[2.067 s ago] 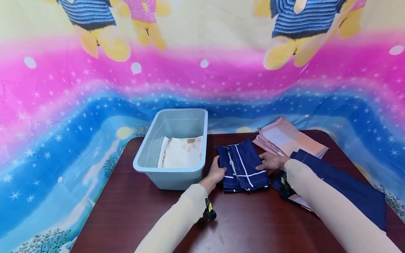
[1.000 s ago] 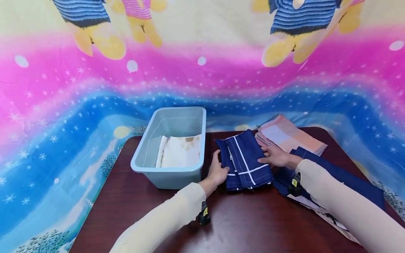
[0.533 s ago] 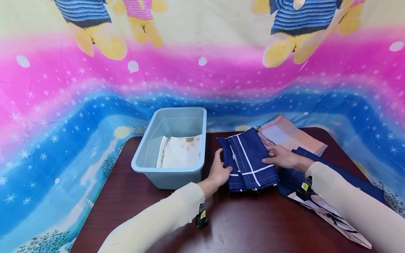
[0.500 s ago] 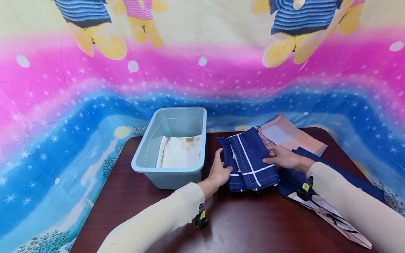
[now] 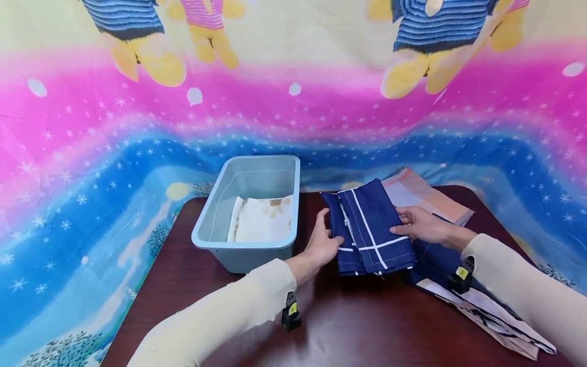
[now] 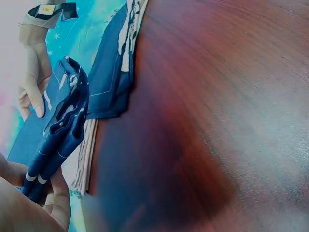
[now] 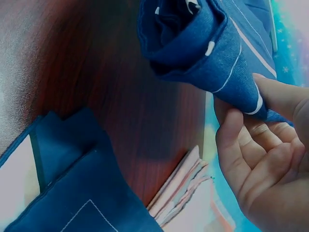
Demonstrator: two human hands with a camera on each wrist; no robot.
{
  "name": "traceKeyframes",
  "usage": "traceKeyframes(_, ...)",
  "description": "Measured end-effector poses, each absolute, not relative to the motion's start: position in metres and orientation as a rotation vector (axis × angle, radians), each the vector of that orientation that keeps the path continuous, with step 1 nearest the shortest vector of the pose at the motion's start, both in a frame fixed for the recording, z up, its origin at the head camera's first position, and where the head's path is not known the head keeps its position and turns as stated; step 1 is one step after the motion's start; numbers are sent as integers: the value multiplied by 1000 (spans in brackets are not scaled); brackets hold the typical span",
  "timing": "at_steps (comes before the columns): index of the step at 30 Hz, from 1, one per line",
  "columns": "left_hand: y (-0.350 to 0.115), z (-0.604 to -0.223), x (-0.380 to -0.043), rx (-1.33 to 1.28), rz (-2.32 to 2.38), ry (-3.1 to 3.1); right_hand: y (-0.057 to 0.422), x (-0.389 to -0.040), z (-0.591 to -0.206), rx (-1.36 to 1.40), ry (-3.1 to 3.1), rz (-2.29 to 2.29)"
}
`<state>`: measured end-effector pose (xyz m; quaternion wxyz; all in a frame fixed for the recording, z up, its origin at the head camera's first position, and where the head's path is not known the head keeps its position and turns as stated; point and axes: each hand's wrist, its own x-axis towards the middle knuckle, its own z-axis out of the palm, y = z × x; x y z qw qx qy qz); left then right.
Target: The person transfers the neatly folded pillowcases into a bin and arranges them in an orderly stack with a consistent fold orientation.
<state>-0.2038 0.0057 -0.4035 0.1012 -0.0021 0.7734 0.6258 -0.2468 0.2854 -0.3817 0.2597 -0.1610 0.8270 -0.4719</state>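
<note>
In the head view, both hands grip a folded navy cloth [image 5: 373,229] with white lines: the left hand [image 5: 322,243] pinches its left edge, the right hand [image 5: 425,224] its right edge. The cloth is between a grey-blue tub [image 5: 247,261] on the left and other fabric on the right. Inside the tub lies a folded white cloth [image 5: 263,221] with a brownish print. A peach checked cloth [image 5: 428,192] lies at the back right of the desk [image 5: 357,321], partly behind the navy one. Nearer lies a second navy cloth [image 5: 435,260] with a pale, dark-lined part [image 5: 488,318].

In the left wrist view, the left thumb and fingers hold the folded navy cloth from both sides, and its layered folds show end-on, raised above the desk.

In the right wrist view, the right thumb and fingers pinch the cloth's edge. Layered peach edges and the second navy cloth show below.
</note>
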Motion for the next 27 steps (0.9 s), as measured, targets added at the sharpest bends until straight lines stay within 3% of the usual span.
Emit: traceKeyframes(27, -14, -333, -206, 136, 1773, 2247, 276, -240, -327, -417, 2297, -1233)
